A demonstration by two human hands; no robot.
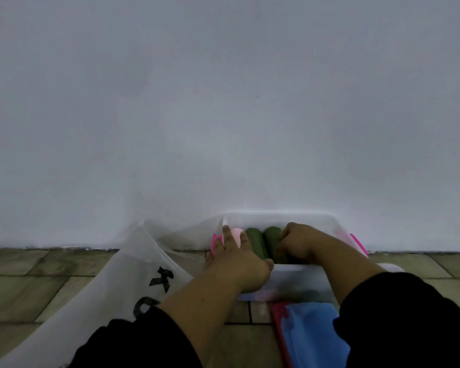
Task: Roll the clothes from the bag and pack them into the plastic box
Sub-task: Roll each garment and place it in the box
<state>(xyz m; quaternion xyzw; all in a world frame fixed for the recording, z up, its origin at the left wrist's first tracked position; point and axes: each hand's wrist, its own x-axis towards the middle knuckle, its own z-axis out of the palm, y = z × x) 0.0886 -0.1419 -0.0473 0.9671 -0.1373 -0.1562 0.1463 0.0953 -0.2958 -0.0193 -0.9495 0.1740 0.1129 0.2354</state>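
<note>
A clear plastic box (314, 217) with pink latches stands on the floor against the white wall. Inside it lie a pink rolled garment (237, 235) and two green rolls (255, 241), side by side. My left hand (237, 258) lies flat over the pink roll and the near green roll, fingers spread and straight. My right hand (299, 241) curls its fingers on the right green roll (272, 236) in the box. A translucent white bag (133, 264) with black lettering lies to the left of the box.
A blue cloth (311, 333) over a red one (279, 314) lies on the tiled floor just in front of the box, at the lower right. The wall fills the upper view. Tiled floor extends left and right.
</note>
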